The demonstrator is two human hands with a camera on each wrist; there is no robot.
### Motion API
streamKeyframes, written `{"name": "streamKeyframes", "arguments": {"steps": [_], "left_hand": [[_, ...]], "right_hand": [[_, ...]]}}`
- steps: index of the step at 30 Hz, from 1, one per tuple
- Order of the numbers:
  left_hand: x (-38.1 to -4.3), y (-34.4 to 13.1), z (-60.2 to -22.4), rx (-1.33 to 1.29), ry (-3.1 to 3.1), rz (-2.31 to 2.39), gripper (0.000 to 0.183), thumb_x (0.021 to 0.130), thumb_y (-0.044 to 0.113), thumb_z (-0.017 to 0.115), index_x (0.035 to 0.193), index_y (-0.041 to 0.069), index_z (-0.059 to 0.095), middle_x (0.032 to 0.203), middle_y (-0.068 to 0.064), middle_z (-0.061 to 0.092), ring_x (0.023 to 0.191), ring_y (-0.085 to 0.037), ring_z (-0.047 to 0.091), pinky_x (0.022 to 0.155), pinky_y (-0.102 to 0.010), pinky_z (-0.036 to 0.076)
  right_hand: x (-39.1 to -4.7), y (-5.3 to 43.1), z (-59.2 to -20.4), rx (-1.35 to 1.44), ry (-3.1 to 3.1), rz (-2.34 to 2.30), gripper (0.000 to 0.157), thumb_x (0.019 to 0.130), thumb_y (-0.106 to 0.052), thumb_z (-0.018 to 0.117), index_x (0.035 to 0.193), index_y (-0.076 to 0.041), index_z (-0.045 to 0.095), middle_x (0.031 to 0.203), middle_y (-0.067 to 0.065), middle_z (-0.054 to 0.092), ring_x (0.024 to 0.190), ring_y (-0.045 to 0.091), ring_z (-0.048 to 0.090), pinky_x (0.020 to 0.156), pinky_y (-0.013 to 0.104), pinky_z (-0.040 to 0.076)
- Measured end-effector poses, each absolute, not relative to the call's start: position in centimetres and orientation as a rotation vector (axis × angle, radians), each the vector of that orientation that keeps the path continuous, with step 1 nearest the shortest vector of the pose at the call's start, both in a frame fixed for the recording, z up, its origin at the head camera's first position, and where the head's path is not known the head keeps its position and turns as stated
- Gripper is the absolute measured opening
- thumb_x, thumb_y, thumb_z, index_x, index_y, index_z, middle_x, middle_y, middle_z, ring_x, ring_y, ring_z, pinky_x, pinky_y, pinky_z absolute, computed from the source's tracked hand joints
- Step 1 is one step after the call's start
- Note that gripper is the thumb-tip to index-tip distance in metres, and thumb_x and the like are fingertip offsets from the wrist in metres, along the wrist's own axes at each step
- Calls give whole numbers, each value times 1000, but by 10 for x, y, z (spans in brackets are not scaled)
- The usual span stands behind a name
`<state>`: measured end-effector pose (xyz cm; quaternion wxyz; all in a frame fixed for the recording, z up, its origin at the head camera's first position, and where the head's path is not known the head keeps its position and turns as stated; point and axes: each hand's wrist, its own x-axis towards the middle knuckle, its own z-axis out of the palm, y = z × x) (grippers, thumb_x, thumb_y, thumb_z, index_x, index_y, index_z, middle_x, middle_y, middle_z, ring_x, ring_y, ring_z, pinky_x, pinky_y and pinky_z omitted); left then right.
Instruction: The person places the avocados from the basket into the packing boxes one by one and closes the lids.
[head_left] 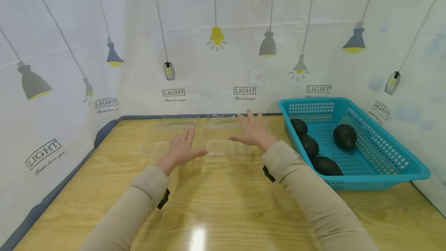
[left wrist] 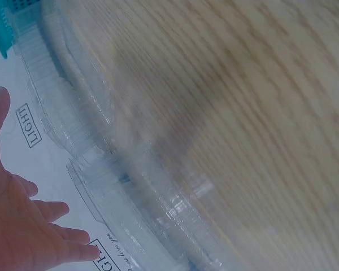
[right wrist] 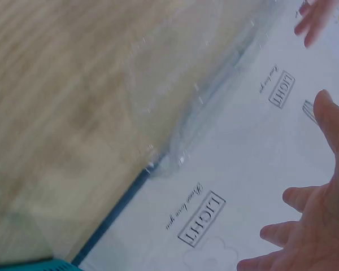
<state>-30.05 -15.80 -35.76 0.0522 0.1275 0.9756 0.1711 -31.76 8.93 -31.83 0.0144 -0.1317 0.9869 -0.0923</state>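
Note:
Two clear plastic clamshell boxes, a left one (head_left: 162, 146) and a right one (head_left: 216, 146), lie side by side at the back of the wooden table, lids raised. My left hand (head_left: 181, 151) hovers around the near right part of the left box, fingers spread, holding nothing. Over the right side of the other box, my right hand (head_left: 253, 131) is also spread and holds nothing. In the left wrist view, the left hand (left wrist: 28, 231) appears beside the transparent lids. The right wrist view has the right hand (right wrist: 311, 220) apart from a box (right wrist: 169, 73).
A turquoise plastic basket (head_left: 378, 181) stands at the right with several dark avocados (head_left: 345, 136) in it. Behind the table (head_left: 216, 200) hangs a white cloth (head_left: 195, 7) printed with lamps. Its dark border (head_left: 139, 117) runs along the table's back edge.

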Motion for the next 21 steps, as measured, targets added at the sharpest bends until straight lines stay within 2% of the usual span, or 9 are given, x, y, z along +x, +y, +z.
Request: {"name": "streamKeyframes", "arguments": {"steps": [6,15,21], "left_hand": [[-299,-154,-362,427,2964,553,94,86,54,54,148,7,1,150,-24,4,134,-50,-5,107,-63,0],[-294,-154,-367,442,2951,517,93,85,57,51,148,9,2,151,-23,6,133,-51,-5,107,-62,1],[-293,-156,-371,476,2955,527,93,85,58,51,148,9,4,151,-22,7,134,-50,-3,108,-61,2]], "right_hand": [[-321,110,-289,-329,3076,-277,89,84,-64,46,149,-14,9,152,20,-3,134,51,-3,101,71,6],[-329,160,-253,-240,3050,-346,90,86,-62,43,148,-9,4,150,25,-10,130,55,-13,96,75,-3],[-330,195,-241,-181,3041,-401,90,88,-58,44,148,-6,1,148,29,-12,127,58,-13,95,75,-2]]}}
